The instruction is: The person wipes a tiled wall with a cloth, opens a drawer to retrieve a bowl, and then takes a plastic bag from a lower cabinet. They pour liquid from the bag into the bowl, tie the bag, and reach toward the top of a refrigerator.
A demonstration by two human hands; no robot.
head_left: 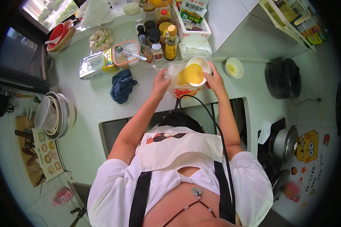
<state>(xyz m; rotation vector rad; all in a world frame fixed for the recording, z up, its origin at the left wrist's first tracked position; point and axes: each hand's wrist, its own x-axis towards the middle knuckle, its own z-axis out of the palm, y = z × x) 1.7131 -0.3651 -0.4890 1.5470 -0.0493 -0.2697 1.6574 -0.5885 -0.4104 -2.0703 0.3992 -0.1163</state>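
White bowl [205, 65], yellow grains [194, 73] within, right hand [215, 80] clasping rim; plastic bag [174, 71], left hand [161, 83] pinching side, near counter [85, 109]'s sink-side edge. Over-tilting could spill grains.

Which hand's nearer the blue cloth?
Left. The left hand, holding the plastic bag, is right of the blue cloth, apart from it; the right hand, holding the white bowl, is farther right.

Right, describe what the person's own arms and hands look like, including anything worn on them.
The left hand and right hand are bare, without gloves. The forearms are uncovered, with no watch or bracelet showing. Loose, short white sleeves cover the upper arms. A thin black cable runs on the inner side of the right arm.
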